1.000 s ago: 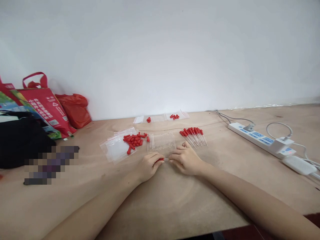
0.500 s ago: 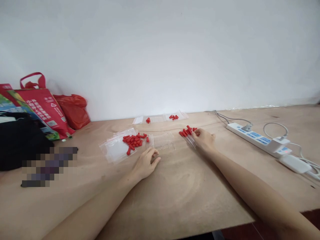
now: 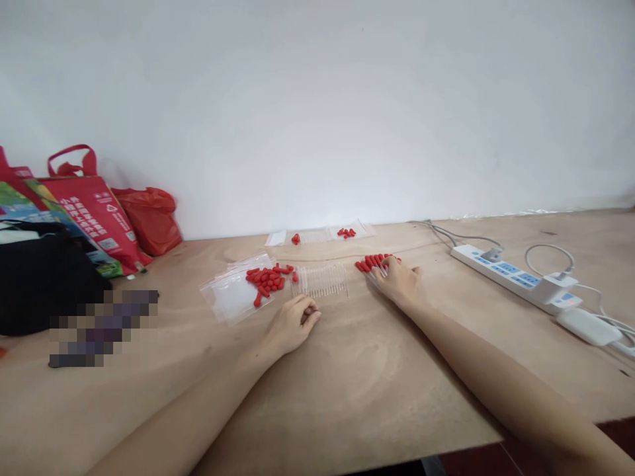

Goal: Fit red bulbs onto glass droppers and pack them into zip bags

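Note:
My left hand (image 3: 292, 324) rests on the table with its fingers loosely curled in and nothing visible in them. Just beyond it is a row of clear glass dropper tubes (image 3: 321, 280) without bulbs. A heap of red rubber bulbs (image 3: 268, 281) lies to the left, partly on clear zip bags (image 3: 231, 294). My right hand (image 3: 398, 281) is over a row of glass droppers with red bulbs (image 3: 373, 262), its bent fingers closed on some of them. The fingers hide part of the glass stems.
Along the wall lie small bags with more red bulbs (image 3: 346, 233) and tubes. A white power strip (image 3: 516, 272) with cables stands at the right. Red shopping bags (image 3: 94, 211) and a black bag (image 3: 44, 284) are at the left.
My right hand has shifted slightly left and lower over the droppers, whose red bulbs now lie in a more even row. The left hand's fingers have curled in a little more.

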Demonstrator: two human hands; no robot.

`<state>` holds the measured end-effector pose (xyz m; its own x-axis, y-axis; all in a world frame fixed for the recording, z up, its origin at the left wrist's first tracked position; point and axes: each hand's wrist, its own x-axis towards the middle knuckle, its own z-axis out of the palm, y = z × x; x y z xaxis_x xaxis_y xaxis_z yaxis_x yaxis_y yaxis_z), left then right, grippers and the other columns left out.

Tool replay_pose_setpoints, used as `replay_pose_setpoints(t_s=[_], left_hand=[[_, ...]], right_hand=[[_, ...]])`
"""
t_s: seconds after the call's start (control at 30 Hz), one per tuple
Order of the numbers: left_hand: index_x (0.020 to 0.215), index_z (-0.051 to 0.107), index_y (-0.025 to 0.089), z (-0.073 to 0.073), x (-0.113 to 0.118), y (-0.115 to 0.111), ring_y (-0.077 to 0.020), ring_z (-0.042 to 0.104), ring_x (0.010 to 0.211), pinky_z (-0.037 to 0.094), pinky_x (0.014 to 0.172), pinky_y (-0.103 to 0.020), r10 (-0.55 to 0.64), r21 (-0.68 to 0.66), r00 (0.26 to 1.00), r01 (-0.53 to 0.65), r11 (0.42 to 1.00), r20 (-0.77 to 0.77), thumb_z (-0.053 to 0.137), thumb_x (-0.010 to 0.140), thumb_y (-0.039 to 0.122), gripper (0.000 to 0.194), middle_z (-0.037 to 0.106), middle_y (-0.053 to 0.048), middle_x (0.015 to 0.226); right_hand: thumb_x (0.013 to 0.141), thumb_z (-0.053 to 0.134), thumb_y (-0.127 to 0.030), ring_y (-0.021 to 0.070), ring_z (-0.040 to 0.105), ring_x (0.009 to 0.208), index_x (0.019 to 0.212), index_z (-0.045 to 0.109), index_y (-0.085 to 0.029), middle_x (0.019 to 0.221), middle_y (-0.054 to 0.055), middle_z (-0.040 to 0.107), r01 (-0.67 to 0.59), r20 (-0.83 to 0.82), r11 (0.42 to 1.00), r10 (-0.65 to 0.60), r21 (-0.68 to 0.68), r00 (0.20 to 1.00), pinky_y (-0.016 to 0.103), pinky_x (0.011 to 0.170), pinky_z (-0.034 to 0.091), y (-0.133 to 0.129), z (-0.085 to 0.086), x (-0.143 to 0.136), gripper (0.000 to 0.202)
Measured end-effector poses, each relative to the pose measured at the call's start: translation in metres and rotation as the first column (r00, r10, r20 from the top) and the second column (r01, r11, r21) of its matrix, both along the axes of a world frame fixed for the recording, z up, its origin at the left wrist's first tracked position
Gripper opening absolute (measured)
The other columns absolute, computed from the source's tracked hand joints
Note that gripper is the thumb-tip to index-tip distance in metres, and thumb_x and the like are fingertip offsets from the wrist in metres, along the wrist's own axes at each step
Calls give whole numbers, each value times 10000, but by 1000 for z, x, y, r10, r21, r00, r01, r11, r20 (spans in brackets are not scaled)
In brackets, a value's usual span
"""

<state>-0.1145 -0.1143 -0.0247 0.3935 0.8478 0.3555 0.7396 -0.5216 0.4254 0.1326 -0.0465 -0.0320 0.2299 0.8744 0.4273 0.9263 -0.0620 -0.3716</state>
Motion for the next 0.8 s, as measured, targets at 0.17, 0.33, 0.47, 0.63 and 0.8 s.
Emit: replay_pose_setpoints(t_s=[0.17,0.33,0.47,0.63,0.8], left_hand=[[727,540,182,1,-5,9,-197,535,740,385,678,-316,216,186,972,-197,963,-91,506,779,285,120,580,-27,737],[758,566,178,18,-13,39,-254,531,826,353,709,-354,517,277,831,-458,845,-204,498,772,382,216,614,-65,808],[733,569,174,23,-13,59,-286,528,847,346,708,-384,588,263,766,-530,806,-259,476,754,454,296,620,-81,827],[717,586,165,16,-10,68,-291,533,856,336,719,-406,593,277,753,-528,803,-285,435,770,391,277,631,-92,841],[686,600,141,17,-9,71,-317,537,835,321,726,-439,607,283,738,-540,793,-293,430,765,315,256,632,-127,807]], right_hand=[[791,418,-408,216,563,805,782,594,-177,824,70,649,-149,62,989,148,19,987,407,823,233,-11,2,-28,290],[773,427,-442,228,583,793,793,620,-170,793,85,659,-113,14,976,118,-184,993,420,835,232,-6,7,-53,334],[774,411,-415,251,593,804,734,643,-157,796,110,663,-119,25,938,135,-325,991,431,829,240,2,14,-63,349],[768,418,-322,249,601,799,781,657,-139,829,129,661,-103,32,913,126,-395,991,422,832,239,7,19,-69,301],[786,392,-312,245,601,785,748,645,-140,809,121,662,-116,27,915,137,-387,990,414,817,246,5,22,-70,309]])
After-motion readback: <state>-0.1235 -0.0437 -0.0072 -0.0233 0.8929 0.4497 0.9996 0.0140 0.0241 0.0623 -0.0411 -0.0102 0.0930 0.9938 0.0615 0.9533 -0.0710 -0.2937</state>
